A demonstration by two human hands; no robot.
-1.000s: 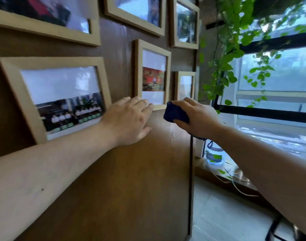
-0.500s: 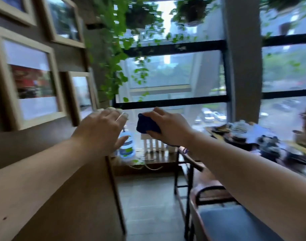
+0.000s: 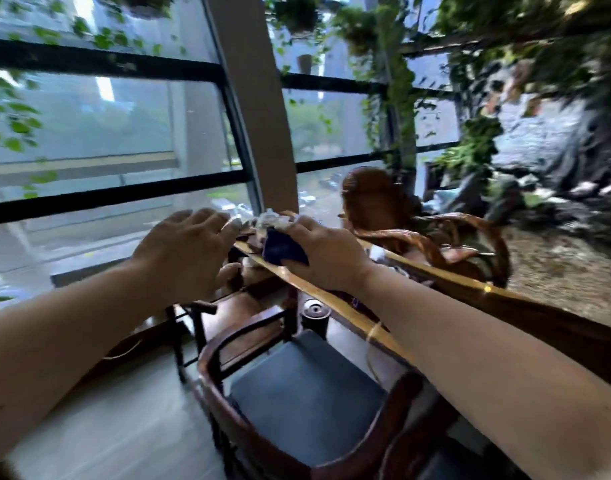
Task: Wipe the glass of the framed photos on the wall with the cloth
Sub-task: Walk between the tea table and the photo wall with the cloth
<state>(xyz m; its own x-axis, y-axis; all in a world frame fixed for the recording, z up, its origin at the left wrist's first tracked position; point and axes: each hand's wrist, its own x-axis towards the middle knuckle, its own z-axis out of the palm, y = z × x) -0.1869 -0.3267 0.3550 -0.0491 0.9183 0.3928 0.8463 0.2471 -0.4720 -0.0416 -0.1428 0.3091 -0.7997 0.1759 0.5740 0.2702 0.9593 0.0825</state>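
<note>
My right hand (image 3: 326,252) is closed around a bunched dark blue cloth (image 3: 281,250), held in the air above the near end of a long wooden table (image 3: 373,327). My left hand (image 3: 189,252) hovers just left of it with fingers spread and holds nothing. No framed photos or wall are in sight; the view faces the window and the table.
A wooden armchair with a blue seat cushion (image 3: 304,386) stands right below my arms. Clutter and a carved wooden figure (image 3: 377,199) sit on the table. Large black-framed windows (image 3: 124,133) with hanging vines fill the left, and a rock garden (image 3: 546,140) the right.
The view has swung right, away from the photo wall, to the window and then the table. Both hands travelled with it, the right still gripping the cloth.
</note>
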